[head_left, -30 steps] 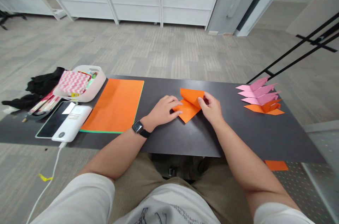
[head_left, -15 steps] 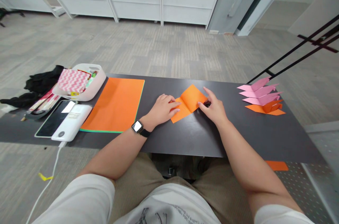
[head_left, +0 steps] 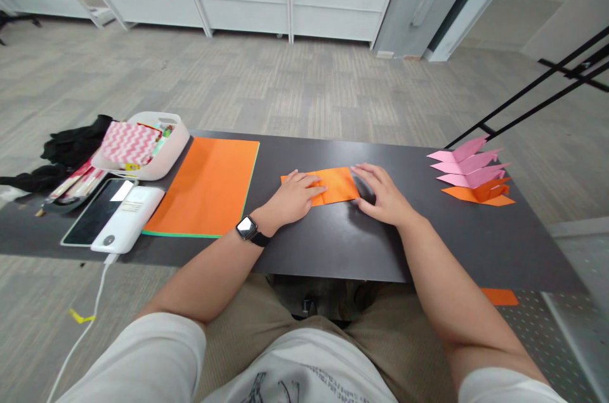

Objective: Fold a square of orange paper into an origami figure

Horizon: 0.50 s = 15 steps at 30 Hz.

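Note:
A folded orange paper (head_left: 335,185) lies flat on the dark table (head_left: 333,244) in front of me. My left hand (head_left: 290,198), with a watch on its wrist, rests on the paper's left part with fingers stretched flat. My right hand (head_left: 383,193) lies open on the table at the paper's right edge, fingertips touching it. Neither hand grips anything.
A stack of orange sheets (head_left: 207,187) lies to the left. Further left sit a white power bank (head_left: 127,219), a phone (head_left: 98,211) and a white bin (head_left: 147,146) of supplies. Folded pink and orange pieces (head_left: 471,174) sit at the far right.
The raised orange flap has been laid down and the paper now lies flat and level. My right hand let go of it and spread open beside it.

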### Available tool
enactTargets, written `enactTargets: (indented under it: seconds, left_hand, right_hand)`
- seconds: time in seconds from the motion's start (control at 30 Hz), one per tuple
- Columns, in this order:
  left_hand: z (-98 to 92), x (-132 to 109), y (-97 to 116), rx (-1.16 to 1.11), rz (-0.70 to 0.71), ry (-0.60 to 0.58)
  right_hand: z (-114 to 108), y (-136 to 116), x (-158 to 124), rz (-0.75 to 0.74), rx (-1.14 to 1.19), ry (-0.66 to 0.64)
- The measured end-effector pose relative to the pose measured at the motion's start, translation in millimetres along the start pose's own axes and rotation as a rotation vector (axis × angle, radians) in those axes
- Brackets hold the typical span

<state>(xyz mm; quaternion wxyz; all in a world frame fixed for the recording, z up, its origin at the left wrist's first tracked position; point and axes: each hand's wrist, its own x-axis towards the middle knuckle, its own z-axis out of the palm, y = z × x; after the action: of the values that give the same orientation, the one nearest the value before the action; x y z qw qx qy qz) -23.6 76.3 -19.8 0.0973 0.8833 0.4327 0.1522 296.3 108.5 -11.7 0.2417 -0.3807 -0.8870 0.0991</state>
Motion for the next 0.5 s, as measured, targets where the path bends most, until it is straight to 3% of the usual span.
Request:
enactTargets:
  seconds: [0.1,0.2,0.5]
  left_hand:
    - [-0.9,0,-1,-0.022,-0.024,-0.014]
    - [-2.0,1,-1,-0.048,-0.034,-0.008]
    - [-6.9,6,3,-0.152,-0.048,0.033]
  right_hand:
    - [5,1,-1,-0.037,-0.039,-0.109]
    - [10,-2,1,-0.038,-0.034,-0.126]
    - [12,-12,10,-0.126,0.026,0.029]
